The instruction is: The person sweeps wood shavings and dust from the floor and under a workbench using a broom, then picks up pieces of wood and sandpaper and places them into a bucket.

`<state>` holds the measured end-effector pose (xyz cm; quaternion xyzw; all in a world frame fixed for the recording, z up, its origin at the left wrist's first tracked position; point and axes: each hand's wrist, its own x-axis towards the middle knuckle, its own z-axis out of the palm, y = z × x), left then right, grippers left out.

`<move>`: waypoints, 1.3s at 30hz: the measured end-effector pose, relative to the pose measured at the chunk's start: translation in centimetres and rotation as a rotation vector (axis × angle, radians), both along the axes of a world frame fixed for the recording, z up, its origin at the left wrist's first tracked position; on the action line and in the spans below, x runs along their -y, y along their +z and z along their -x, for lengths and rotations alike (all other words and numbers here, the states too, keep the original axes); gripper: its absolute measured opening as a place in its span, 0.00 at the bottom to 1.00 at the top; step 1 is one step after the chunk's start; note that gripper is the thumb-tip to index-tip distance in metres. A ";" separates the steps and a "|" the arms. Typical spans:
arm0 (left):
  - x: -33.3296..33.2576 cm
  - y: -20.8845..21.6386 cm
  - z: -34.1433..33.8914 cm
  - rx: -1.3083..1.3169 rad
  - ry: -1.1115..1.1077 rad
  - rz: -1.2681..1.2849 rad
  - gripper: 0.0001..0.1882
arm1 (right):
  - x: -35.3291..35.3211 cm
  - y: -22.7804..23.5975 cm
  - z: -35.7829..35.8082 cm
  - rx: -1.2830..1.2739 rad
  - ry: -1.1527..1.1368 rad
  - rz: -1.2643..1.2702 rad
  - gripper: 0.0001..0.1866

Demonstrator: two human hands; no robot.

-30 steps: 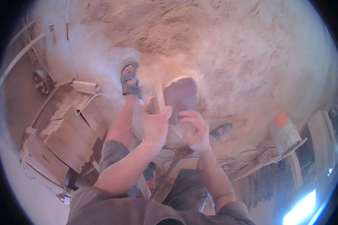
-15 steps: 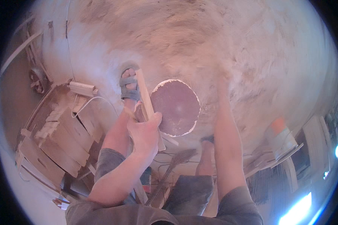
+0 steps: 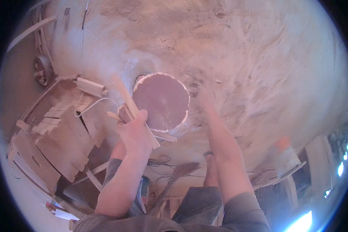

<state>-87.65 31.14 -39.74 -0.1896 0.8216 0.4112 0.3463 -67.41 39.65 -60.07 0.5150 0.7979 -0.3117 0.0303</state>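
Note:
My left hand [image 3: 133,131] is closed around several thin wooden strips [image 3: 128,98], which stick out past the fingers at different angles. Right beside its thumb is a round, dark reddish-brown disc [image 3: 161,101] with a ragged pale rim, like a sanding disc. Whether the fingers grip the disc too is hidden. One more strip end [image 3: 166,137] shows under the disc's near edge. My right hand [image 3: 201,91] is stretched low over the dusty floor, right of the disc. Motion smears its fingers, and I cannot make out anything in them.
Pale dust covers the floor [image 3: 259,77]. Wooden boards and boxes [image 3: 62,143] stand at the left, with a white cable [image 3: 98,101] by them. A broom-like tool [image 3: 185,169] lies near my legs. An orange and white bucket-like container [image 3: 286,149] stands at the right.
My left hand, the strips and the disc have shifted left and slightly away together; the disc now covers most of my left foot. My right hand has swept left, closer to the disc.

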 end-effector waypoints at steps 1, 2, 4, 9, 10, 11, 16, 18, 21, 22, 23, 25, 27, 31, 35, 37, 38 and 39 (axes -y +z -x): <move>0.3 0.2 -0.2 0.012 0.001 -0.018 0.24 | -0.6 -0.3 -2.4 0.061 -0.065 0.104 0.13; 0.0 0.7 -0.4 0.061 0.020 -0.022 0.24 | -1.3 -0.5 -5.0 0.135 -0.130 0.202 0.13; -1.2 1.6 -0.4 0.179 0.037 -0.038 0.25 | -2.3 -3.3 -9.7 0.135 -0.267 0.151 0.14; -2.4 1.9 1.2 0.225 0.043 -0.038 0.27 | -10.0 -4.6 -3.6 0.031 -0.237 0.233 0.14; -3.1 2.2 1.4 0.203 0.048 -0.071 0.28 | -10.4 -5.2 -2.3 0.066 -0.284 0.200 0.14; -3.5 2.6 1.3 0.213 0.060 -0.085 0.28 | -11.0 -5.8 -1.2 0.105 -0.333 0.165 0.15; -4.2 3.0 2.7 0.175 0.110 -0.117 0.27 | -12.1 -0.8 2.9 0.230 -0.190 0.064 0.17; -3.8 2.9 3.2 0.165 0.126 -0.111 0.27 | -12.0 2.8 2.2 -0.101 -0.496 0.154 0.17; -4.2 3.2 3.2 0.197 0.107 -0.109 0.28 | -11.9 0.7 -4.7 -0.220 -0.872 0.207 0.15; -4.2 3.2 3.4 0.200 0.100 -0.100 0.28 | -11.4 0.9 -4.6 -0.140 -0.788 0.200 0.16; -4.3 3.3 3.5 0.198 0.095 -0.095 0.28 | -10.7 1.0 -4.4 -0.061 -0.705 0.193 0.18; -4.9 3.9 3.4 0.194 0.081 -0.101 0.29 | -10.8 0.2 -5.1 -0.028 -0.688 0.159 0.21; -5.1 4.3 2.7 0.192 0.015 -0.082 0.32 | -11.1 -1.3 -6.6 -0.109 -0.833 0.111 0.25; -4.2 4.3 2.8 0.102 0.109 -0.050 0.36 | -12.2 9.7 3.6 -0.771 -1.071 0.640 0.24; -4.3 3.7 2.8 0.192 0.074 -0.222 0.38 | -9.2 17.8 7.7 -0.581 -0.785 1.049 0.28; -4.7 2.9 1.8 0.262 0.095 -0.316 0.39 | -6.8 18.7 9.5 -0.407 -0.653 1.111 0.29; -4.9 3.4 2.1 0.230 0.077 -0.314 0.40 | -5.7 19.4 11.1 -0.362 -0.575 1.091 0.29; -5.2 3.7 2.3 0.209 0.058 -0.315 0.40 | -4.5 19.8 12.2 -0.310 -0.503 1.061 0.30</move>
